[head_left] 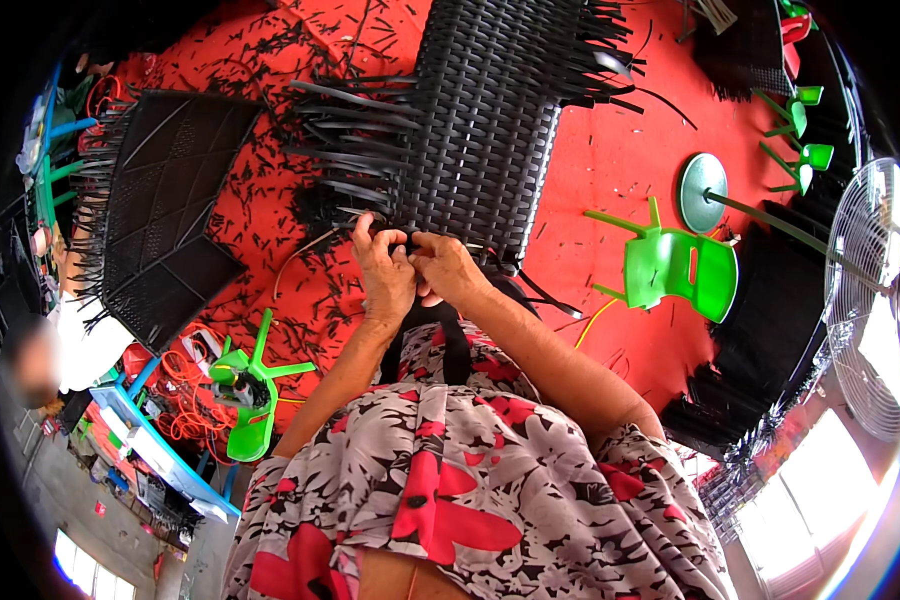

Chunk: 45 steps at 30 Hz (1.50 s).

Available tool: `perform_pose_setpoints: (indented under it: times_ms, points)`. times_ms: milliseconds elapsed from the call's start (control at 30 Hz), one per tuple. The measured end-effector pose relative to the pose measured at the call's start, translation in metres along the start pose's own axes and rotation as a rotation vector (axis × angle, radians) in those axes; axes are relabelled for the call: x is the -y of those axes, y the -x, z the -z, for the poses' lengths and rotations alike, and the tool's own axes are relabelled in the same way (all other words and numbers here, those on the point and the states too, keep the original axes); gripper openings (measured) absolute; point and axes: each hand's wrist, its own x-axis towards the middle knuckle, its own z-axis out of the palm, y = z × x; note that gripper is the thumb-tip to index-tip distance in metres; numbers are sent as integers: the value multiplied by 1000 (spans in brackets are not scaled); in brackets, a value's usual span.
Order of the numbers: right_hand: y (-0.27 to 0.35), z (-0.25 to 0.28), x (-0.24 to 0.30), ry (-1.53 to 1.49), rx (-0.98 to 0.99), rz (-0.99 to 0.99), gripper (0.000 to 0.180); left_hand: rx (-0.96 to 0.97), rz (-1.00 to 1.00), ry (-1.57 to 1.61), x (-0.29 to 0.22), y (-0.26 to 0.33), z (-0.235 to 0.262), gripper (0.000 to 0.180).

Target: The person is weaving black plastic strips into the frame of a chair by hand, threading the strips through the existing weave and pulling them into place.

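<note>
A black woven wicker panel [480, 130] stretches away in front of me, with long loose strips [360, 140] sticking out along its left side. At its near left corner my left hand [385, 275] has bent fingers, the index raised and the others drawn in toward the thumb. Close against it, my right hand [452, 270] is closed with curled fingers at the panel's near edge. Something small and dark shows between the fingertips of both hands; it looks like a strip end, but the fingers mostly cover it.
Strip scraps litter the red floor [610, 170]. Another black woven piece [170, 200] stands left, near a person in white [85, 340]. Green chairs stand at right [680, 265] and lower left [255, 400]. A round-based stand [703, 193] and large fan [875, 290] are at right.
</note>
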Motion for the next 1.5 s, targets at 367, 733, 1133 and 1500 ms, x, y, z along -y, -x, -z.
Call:
perform_pose_setpoints:
  times_ms: [367,733,1133,1500]
  points:
    - [-15,-7,-23,690,-233,367,19,5,88,200,5,13,3,24]
    - [-19,-8,-13,-333,-178,-91,24,-111,-19,229,4,3,1,19]
    - [-26,-6,-19,-32,-127,82,20,-115,-260,-38,7,-12,19,13]
    - [-15,-12,-5,294,-148,133,30,-94,-209,134,22,-1,5,23]
